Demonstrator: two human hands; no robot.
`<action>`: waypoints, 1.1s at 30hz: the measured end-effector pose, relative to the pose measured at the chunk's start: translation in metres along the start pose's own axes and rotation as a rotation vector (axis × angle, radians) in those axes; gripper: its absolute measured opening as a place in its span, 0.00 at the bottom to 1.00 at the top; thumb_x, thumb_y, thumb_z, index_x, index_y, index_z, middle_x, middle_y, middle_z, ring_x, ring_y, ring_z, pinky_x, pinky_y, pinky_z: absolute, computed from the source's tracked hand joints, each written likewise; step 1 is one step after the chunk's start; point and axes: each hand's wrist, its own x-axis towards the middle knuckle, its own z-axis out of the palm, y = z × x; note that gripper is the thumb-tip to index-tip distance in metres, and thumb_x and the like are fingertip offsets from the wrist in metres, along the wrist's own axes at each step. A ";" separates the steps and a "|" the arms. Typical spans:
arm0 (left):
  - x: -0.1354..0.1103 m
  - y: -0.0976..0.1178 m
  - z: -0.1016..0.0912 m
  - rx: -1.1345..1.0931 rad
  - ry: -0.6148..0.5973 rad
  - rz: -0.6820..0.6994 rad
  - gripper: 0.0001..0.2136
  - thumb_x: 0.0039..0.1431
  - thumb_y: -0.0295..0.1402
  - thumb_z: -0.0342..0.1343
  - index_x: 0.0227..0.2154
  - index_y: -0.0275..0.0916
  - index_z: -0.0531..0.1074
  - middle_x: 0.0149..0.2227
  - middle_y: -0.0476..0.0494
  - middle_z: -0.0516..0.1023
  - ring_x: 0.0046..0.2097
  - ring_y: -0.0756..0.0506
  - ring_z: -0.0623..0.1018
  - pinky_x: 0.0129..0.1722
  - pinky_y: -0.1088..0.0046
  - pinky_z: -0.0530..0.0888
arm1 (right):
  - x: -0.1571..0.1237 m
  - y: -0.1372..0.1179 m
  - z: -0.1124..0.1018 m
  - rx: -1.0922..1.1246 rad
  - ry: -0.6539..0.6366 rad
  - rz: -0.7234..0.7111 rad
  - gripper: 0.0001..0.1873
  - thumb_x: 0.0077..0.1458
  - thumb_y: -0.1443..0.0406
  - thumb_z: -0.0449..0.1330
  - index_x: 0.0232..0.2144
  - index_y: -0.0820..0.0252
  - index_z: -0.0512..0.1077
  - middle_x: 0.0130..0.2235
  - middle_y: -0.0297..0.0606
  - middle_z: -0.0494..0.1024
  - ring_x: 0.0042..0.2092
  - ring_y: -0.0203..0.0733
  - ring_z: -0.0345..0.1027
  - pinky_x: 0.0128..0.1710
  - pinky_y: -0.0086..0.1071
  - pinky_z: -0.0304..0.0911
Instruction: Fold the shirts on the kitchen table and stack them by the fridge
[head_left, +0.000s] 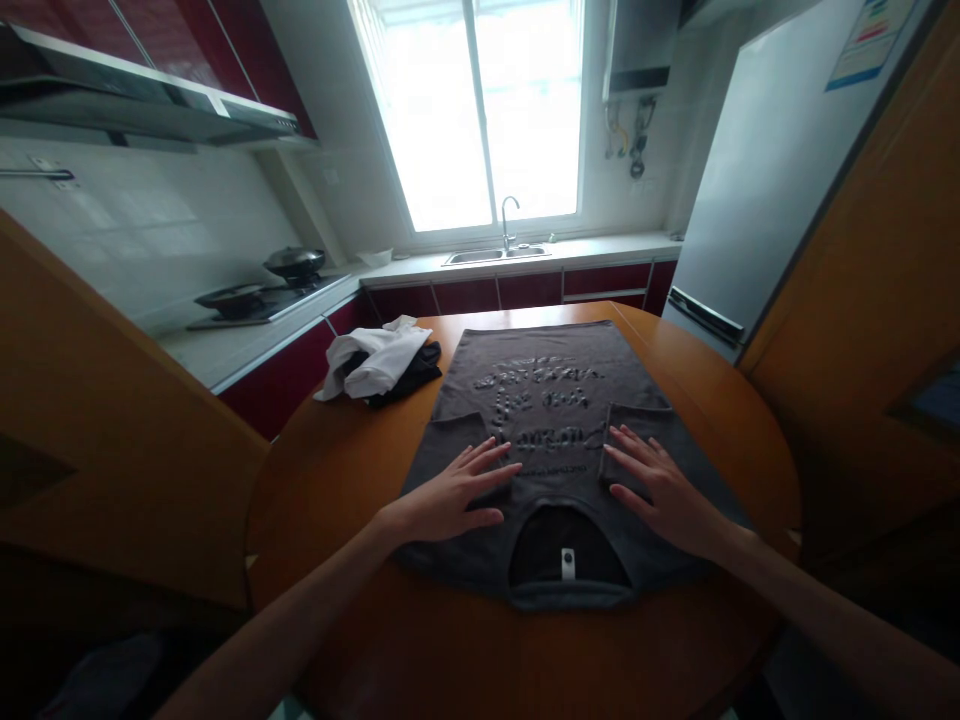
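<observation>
"Bare arms (292,605) were closest to us. What did the 2 hands do?"

"Left hand (450,497) and right hand (671,500) pressed flat with fingers apart, 1 on each folded-in sleeve (641,416). They weren't gripping anything."

"Where was the dark gray T-shirt (559,490)?"

"Under those hands, spread out on the brown table (322,490). Its neck hole (570,597) pointed at the person, and bumpy letters (551,400) faced up."

"And beside it?"

"White cloth (386,360) and black cloth (412,378) sat bunched up on the person's left. Farther off, a sink (474,257) was under the window (525,110)."
</observation>
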 end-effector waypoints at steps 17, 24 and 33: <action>-0.117 0.000 0.011 -0.010 0.196 -0.178 0.15 0.59 0.35 0.65 0.50 0.50 0.78 0.48 0.45 0.76 0.51 0.43 0.74 0.54 0.66 0.71 | -0.095 0.027 -0.034 0.038 0.052 -0.122 0.17 0.59 0.60 0.64 0.52 0.46 0.77 0.62 0.40 0.71 0.63 0.55 0.63 0.61 0.54 0.63; -0.133 -0.023 0.027 0.063 0.300 -0.177 0.09 0.61 0.37 0.64 0.44 0.49 0.81 0.47 0.45 0.76 0.50 0.43 0.73 0.54 0.66 0.71 | -0.106 0.040 -0.039 0.002 0.007 -0.135 0.20 0.58 0.57 0.66 0.53 0.45 0.76 0.61 0.39 0.72 0.64 0.57 0.61 0.61 0.56 0.62; -0.134 -0.021 0.031 0.019 0.341 -0.117 0.09 0.66 0.39 0.58 0.40 0.46 0.83 0.51 0.41 0.74 0.55 0.43 0.74 0.55 0.66 0.75 | -0.106 0.038 -0.041 -0.031 0.114 -0.245 0.05 0.61 0.63 0.63 0.38 0.49 0.79 0.52 0.37 0.79 0.58 0.51 0.69 0.59 0.51 0.66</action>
